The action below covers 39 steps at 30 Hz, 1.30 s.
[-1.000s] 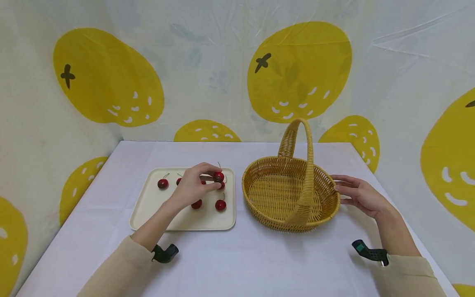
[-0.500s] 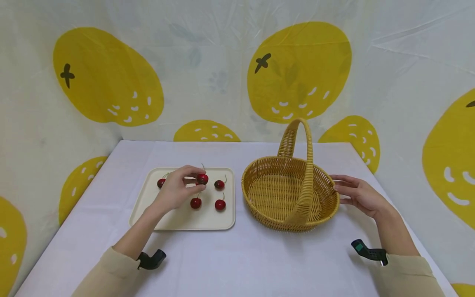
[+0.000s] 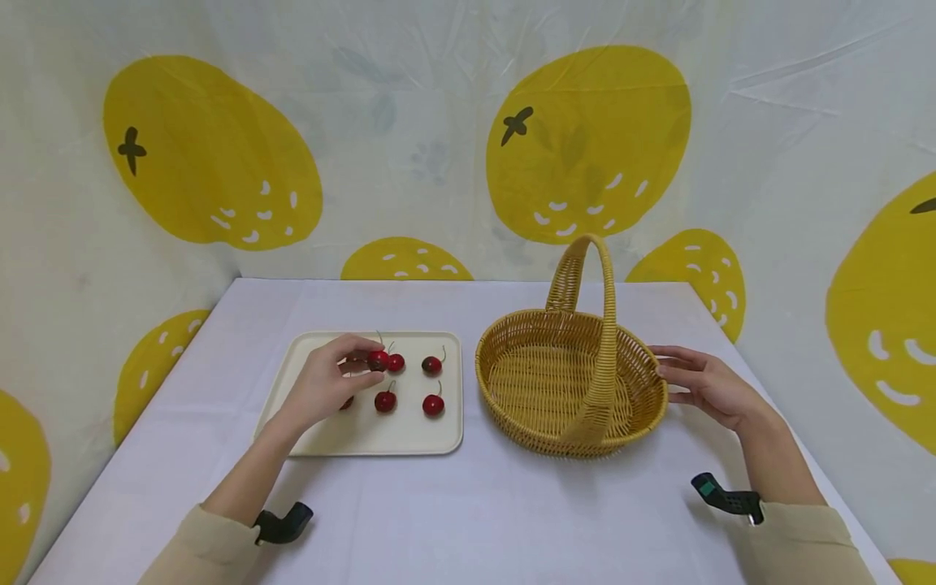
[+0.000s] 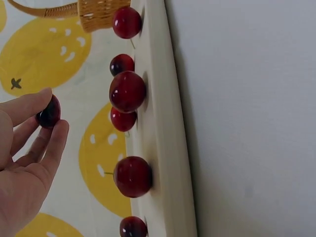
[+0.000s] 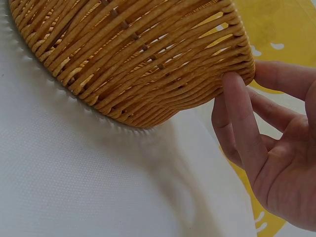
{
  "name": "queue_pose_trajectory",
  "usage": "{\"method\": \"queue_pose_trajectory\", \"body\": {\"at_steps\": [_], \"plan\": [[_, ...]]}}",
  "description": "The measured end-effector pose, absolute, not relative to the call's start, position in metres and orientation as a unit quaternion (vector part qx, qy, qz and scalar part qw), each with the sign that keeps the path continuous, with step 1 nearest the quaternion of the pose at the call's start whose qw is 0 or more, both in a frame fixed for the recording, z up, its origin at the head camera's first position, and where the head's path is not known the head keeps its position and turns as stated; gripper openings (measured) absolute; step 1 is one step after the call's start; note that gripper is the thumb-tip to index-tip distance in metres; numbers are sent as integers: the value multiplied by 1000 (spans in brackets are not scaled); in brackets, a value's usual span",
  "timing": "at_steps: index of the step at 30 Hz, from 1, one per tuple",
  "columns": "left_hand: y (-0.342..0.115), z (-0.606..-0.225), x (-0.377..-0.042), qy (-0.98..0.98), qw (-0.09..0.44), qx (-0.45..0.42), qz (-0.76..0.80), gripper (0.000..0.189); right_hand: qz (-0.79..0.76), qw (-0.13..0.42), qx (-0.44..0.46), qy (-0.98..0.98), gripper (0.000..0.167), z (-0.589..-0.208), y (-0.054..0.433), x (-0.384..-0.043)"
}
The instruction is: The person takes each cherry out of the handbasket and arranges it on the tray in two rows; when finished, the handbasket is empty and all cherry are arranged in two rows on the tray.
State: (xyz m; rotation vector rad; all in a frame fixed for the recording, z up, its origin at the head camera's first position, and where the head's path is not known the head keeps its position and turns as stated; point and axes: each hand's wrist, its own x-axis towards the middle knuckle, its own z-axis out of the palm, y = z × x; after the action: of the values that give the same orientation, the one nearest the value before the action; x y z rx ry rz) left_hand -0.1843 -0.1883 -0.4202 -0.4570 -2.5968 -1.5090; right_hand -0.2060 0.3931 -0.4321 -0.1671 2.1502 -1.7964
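Observation:
My left hand [image 3: 329,382] is over the left half of a cream tray [image 3: 431,443], pinching a dark red cherry [image 4: 49,112] between thumb and fingers. In the left wrist view this cherry is held up off the tray. Several more cherries with thin stems sit on the tray, among them a front right cherry [image 3: 433,405] and a front middle cherry [image 3: 385,401]; the hand partly covers others. To the right stands a woven basket [image 3: 541,390] with a tall arched handle. My right hand [image 3: 712,386] touches its right end, fingers extended, thumb against the outer weave [image 5: 148,64].
A white cloth covers the table [image 3: 468,520]. Behind and at the sides hangs a pale curtain [image 3: 409,106] printed with yellow fruit. The basket's handle [image 3: 607,325] rises well above its rim. A narrow strip of table lies between tray and basket.
My left hand has moved left over the tray with the cherry still pinched, uncovering cherries on the right side and covering ones on the left. The right hand and basket stay put.

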Motion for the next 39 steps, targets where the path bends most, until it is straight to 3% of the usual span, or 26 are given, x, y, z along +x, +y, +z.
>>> {"method": "queue_pose_trajectory", "body": {"at_steps": [18,39], "plan": [[-230,-427,-166,-867,63,-106,-483,38,-624,168,-57,761,43,-433,393,-206],[-263,-433,-155,-904,3,-90,-418,40,-619,164,-62,766,36,-432,394,-206]]}}
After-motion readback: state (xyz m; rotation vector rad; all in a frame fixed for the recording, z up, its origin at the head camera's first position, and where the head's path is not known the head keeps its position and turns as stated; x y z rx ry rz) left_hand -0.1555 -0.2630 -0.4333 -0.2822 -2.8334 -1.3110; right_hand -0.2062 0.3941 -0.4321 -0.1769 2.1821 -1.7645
